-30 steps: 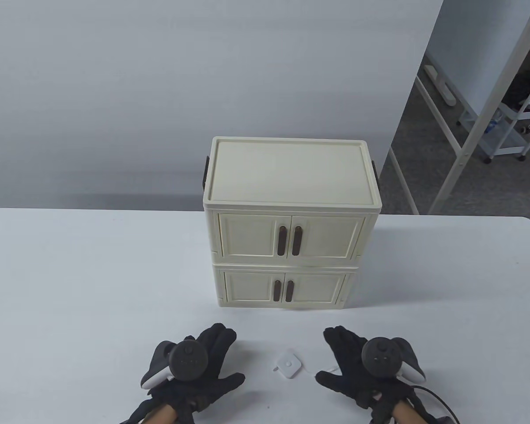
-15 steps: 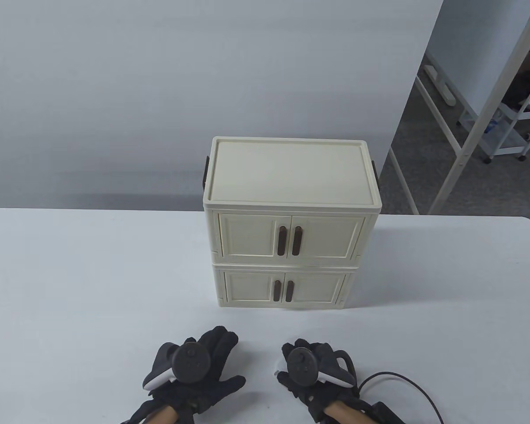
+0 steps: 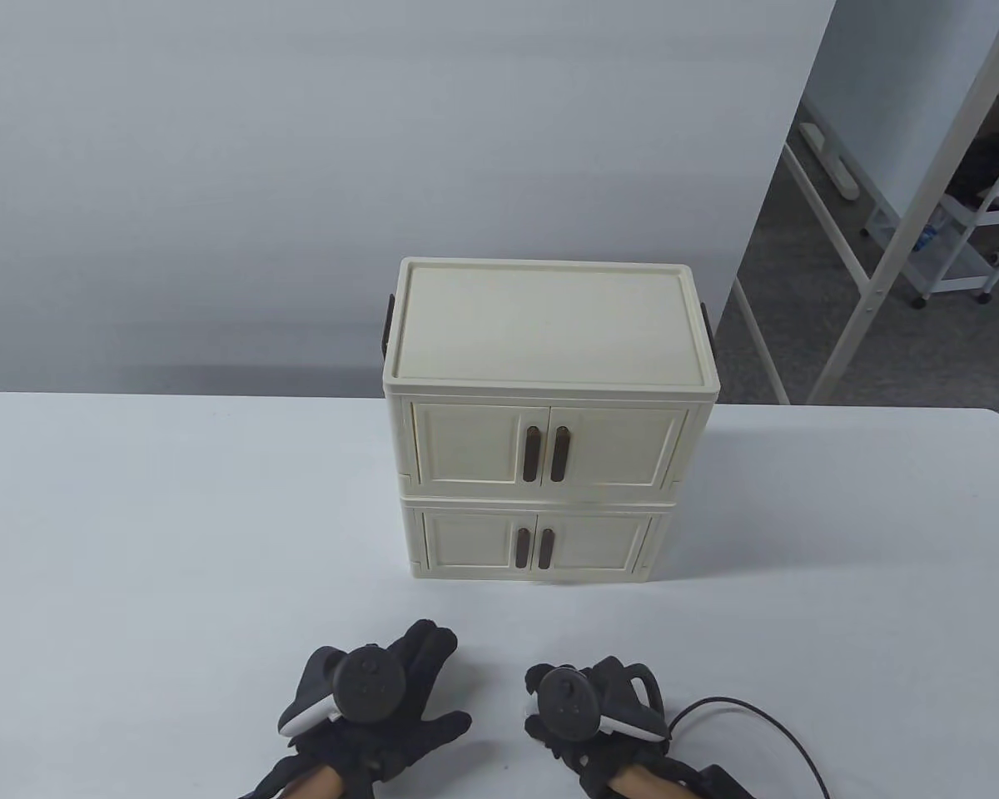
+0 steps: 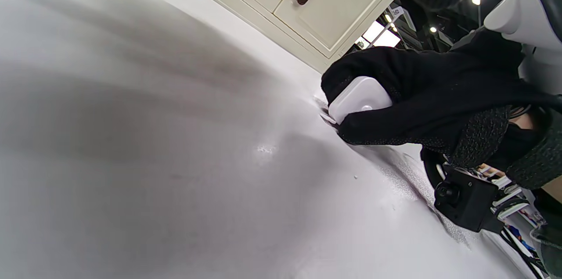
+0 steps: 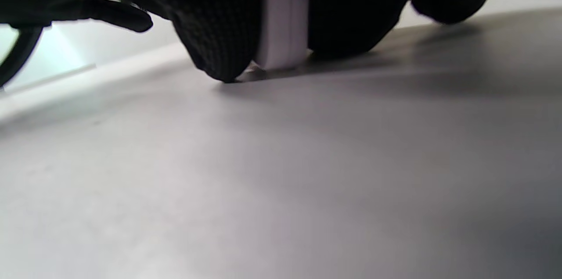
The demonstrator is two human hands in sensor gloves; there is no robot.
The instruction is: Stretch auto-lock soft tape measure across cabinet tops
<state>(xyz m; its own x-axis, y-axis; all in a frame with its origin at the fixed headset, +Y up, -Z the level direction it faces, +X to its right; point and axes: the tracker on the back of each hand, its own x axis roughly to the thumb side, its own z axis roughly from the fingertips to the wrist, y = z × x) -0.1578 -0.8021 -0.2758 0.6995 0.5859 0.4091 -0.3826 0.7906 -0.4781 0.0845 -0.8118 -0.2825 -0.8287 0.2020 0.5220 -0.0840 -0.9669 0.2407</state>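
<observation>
1. Two gloved hands are resting at the near edge of one white table (image 3: 175, 516), each wearing one tracker strapped to its back.
2. The left hand (image 3: 375, 707) is lying flat on the table with its fingers spread wide and nothing under them — it is touching only the tabletop.
3. The right hand (image 3: 587, 707) is sitting just beside it, curled over one small white tape measure (image 4: 360, 97); from above the case is almost wholly hidden under the glove.
4. In the left wrist view the right hand's thumb and fingers (image 4: 382, 127) are gripping the square white case from both sides, with the case touching the table or very nearly so.
5. In the right wrist view the white case edge (image 5: 283, 16) is showing between two black fingertips, pressed in against it, low over the table.
6. Two cream cabinets are standing stacked beyond the hands, near the table's middle: the upper cabinet (image 3: 549, 391) sitting on the lower cabinet (image 3: 541, 541).
7. Each cabinet is showing two closed doors and two dark brown handles — four handles in all.
8. One black cable (image 3: 757, 720) is looping on the table to the right of the right hand.
</observation>
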